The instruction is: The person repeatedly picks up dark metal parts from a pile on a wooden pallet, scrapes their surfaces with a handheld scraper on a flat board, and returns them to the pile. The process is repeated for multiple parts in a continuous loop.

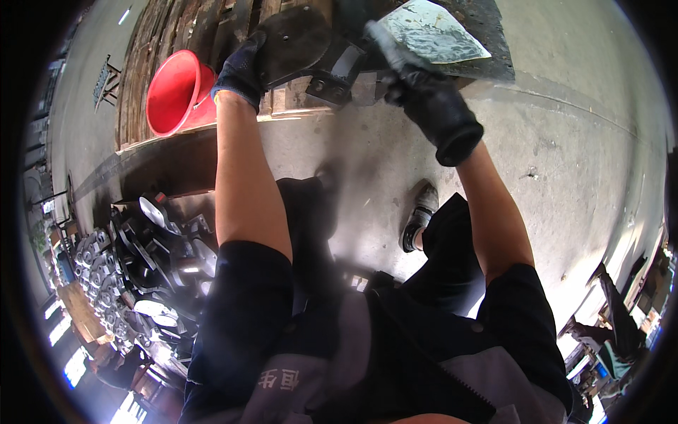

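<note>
Gloves (452, 128), two, dark and pliant, cover the hands. The left hand (242, 72), upper left of centre, is closed narrowly on the edge of one dark, flat plate (296, 46), broadly rounded and pierced by a small hole. The plate is at upper centre, its long axis hard to tell. The right hand (427, 102), upper right of centre, is wrapped around one pale, blurred, elongated object (390, 46) whose long axis slants up-left. Between them sits one dark, blocky metal piece (329, 89). Farther out are one mottled, pale sheet (441, 35), one smooth red bucket (168, 99) at upper left, and rough wooden slats (150, 46).
</note>
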Action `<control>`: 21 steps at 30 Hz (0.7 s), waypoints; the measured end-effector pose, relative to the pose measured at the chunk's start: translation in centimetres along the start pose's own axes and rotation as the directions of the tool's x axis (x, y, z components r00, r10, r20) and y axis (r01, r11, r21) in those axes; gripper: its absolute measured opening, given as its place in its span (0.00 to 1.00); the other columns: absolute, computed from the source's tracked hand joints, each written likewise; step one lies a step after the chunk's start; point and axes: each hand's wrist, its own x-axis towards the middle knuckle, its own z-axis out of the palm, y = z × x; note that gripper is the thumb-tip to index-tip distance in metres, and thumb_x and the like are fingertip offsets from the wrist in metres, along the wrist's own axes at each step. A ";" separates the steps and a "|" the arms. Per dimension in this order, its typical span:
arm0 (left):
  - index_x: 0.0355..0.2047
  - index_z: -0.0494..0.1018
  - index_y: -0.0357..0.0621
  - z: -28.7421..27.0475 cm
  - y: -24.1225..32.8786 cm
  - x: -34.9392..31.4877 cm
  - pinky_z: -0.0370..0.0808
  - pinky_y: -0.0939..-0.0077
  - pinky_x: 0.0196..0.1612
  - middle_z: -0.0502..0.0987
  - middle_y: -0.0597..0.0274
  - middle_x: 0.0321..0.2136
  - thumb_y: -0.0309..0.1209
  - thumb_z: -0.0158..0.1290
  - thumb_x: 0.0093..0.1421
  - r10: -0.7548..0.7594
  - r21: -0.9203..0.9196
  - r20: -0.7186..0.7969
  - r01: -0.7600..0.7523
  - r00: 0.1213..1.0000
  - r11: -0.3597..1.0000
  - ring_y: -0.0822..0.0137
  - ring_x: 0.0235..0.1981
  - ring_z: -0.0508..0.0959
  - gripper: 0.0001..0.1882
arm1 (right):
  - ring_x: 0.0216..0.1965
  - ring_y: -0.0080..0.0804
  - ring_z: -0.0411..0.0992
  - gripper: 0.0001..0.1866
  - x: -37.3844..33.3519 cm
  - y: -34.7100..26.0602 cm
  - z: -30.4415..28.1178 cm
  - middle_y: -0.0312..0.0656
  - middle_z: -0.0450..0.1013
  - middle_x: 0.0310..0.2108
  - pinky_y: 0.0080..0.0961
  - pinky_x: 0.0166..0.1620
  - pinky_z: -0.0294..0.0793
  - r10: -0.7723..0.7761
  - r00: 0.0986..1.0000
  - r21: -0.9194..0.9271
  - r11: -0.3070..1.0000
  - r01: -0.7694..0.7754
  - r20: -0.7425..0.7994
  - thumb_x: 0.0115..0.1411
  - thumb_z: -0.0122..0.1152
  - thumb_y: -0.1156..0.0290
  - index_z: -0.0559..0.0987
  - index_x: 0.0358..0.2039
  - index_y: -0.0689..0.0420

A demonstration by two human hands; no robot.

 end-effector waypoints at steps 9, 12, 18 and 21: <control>0.42 0.73 0.33 3.4 -0.8 -4.8 0.73 0.76 0.40 0.78 0.58 0.38 0.42 0.54 0.58 0.560 0.422 0.263 -0.616 0.786 0.666 0.69 0.37 0.76 0.22 | 0.33 0.36 0.72 0.07 -1.7 -2.0 -1.4 0.48 0.73 0.33 0.27 0.38 0.74 -0.005 0.959 0.332 0.938 0.102 -0.282 0.54 0.56 0.77 0.74 0.34 0.64; 0.44 0.73 0.42 4.1 -0.1 -5.5 0.74 0.73 0.41 0.77 0.60 0.38 0.29 0.51 0.58 0.549 0.752 0.211 -0.493 0.809 0.437 0.66 0.37 0.78 0.13 | 0.36 0.47 0.72 0.11 -1.5 -0.9 -0.6 0.53 0.73 0.33 0.34 0.40 0.74 -0.384 0.864 -0.147 0.923 0.355 -0.325 0.52 0.61 0.71 0.75 0.34 0.63; 0.24 0.77 0.43 7.6 0.1 -13.7 0.71 0.75 0.29 0.77 0.64 0.19 0.39 0.58 0.48 0.664 0.774 0.008 -0.425 0.748 0.470 0.71 0.19 0.73 0.11 | 0.37 0.53 0.71 0.13 -4.4 -1.5 -2.2 0.54 0.73 0.35 0.41 0.42 0.72 -0.619 0.753 -0.964 -0.023 0.266 0.223 0.52 0.58 0.70 0.77 0.39 0.56; 0.18 0.74 0.38 6.4 1.0 -22.5 0.73 0.62 0.33 0.75 0.44 0.21 0.42 0.57 0.42 0.772 0.821 -0.152 -0.357 0.617 0.446 0.49 0.26 0.76 0.17 | 0.40 0.47 0.72 0.12 -6.2 -1.8 -1.9 0.50 0.74 0.38 0.36 0.46 0.71 -0.583 0.796 -0.983 -0.028 0.180 0.162 0.57 0.54 0.70 0.76 0.41 0.58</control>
